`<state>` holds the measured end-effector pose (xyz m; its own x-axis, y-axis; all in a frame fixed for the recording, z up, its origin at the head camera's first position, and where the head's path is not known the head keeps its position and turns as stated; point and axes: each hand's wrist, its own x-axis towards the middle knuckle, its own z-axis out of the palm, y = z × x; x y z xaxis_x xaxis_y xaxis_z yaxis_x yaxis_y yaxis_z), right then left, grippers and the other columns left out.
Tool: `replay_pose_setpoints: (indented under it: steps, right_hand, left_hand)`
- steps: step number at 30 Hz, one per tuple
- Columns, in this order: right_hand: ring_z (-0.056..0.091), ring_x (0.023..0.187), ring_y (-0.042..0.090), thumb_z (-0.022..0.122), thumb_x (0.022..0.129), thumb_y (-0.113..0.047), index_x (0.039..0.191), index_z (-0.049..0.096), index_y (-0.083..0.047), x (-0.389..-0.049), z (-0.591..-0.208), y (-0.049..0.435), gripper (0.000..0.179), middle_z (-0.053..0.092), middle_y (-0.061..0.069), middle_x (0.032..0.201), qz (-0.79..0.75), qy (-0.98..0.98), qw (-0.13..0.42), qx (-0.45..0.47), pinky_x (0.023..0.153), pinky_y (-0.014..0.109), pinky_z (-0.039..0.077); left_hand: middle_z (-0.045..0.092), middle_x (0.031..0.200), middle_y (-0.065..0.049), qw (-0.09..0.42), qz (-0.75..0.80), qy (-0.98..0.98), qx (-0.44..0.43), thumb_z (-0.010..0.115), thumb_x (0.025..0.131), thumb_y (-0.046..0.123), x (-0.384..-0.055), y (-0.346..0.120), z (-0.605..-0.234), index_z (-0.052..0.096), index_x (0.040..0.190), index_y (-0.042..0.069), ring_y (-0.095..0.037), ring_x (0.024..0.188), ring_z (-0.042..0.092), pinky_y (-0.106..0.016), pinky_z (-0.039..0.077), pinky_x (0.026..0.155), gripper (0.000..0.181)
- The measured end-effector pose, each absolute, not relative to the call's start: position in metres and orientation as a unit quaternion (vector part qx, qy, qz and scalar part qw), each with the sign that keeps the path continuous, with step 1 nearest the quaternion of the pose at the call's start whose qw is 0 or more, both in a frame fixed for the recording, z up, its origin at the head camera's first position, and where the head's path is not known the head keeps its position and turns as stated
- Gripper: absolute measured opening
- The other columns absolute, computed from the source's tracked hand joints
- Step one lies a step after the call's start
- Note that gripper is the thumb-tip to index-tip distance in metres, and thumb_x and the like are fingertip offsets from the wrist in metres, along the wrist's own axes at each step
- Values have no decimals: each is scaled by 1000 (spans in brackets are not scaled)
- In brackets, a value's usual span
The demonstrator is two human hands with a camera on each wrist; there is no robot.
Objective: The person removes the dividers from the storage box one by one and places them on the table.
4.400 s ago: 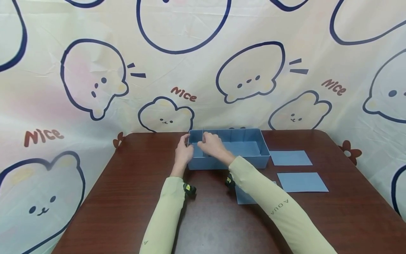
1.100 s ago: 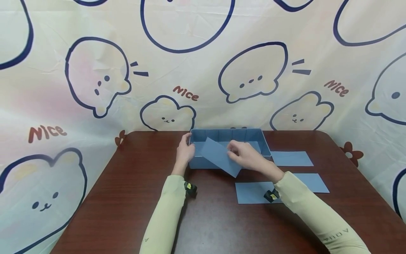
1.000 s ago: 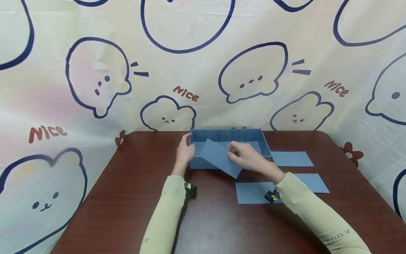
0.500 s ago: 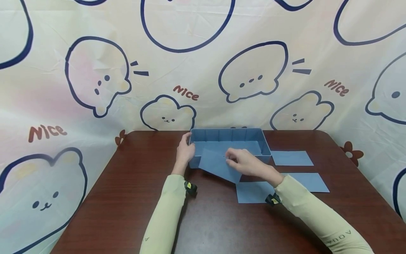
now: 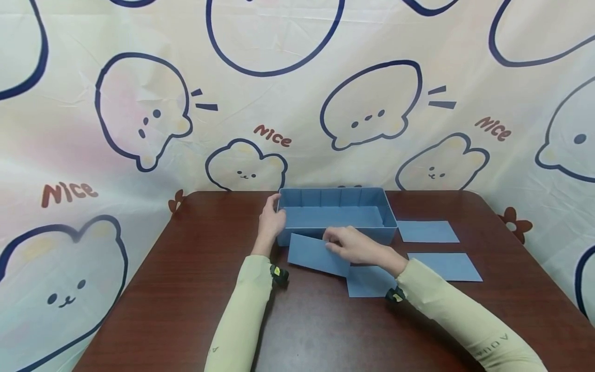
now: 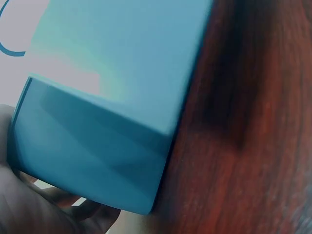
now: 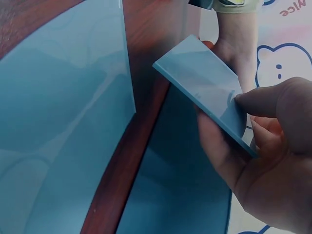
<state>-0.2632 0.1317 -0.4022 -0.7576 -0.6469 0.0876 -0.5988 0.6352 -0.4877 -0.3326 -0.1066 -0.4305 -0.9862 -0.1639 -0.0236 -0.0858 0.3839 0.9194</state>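
A long, open-topped blue box (image 5: 332, 214) stands at the far side of the table. My left hand (image 5: 271, 222) grips the box's left end; in the left wrist view, the fingers of this hand (image 6: 39, 207) wrap the edge of the end wall (image 6: 87, 146). In front of the box, my right hand (image 5: 355, 245) pinches a thin blue rectangular divider panel (image 5: 316, 254) by its right side. The right wrist view has the same panel (image 7: 202, 80) tilted between thumb and fingers. Nothing stands inside the box, whose back wall has vertical slots.
Three more blue panels lie flat at the right: one near the box (image 5: 429, 231), another below it (image 5: 448, 267), and a third (image 5: 369, 281) partly under the right wrist. The brown table (image 5: 209, 310) extends toward me. A patterned cloth (image 5: 297, 93) hangs behind.
My right hand, earlier inside the box at an upright divider, has brought that panel out and lowered it toward me in front of the box. My left hand keeps its grip.
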Motion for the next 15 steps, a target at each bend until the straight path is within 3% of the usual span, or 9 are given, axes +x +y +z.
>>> replay_pose_setpoints:
  steps: [7,15]
  right_hand:
    - [49,63,5,55,99,-16,109,63,-13,-268,-409,125,13,64,-5,82,-244,887,73,-385,61,23,45]
    - [49,63,5,55,99,-14,108,65,-12,-273,-417,118,13,65,-3,85,-244,877,106,-400,62,23,45]
  left_hand:
    - [39,155,-9,34,-551,-831,75,45,99,16,-332,-106,-428,37,147,26,-34,141,39,-59,36,111,49]
    - [39,155,-9,39,-548,-832,76,46,99,15,-330,-106,-428,37,147,25,-35,140,40,-59,36,110,50]
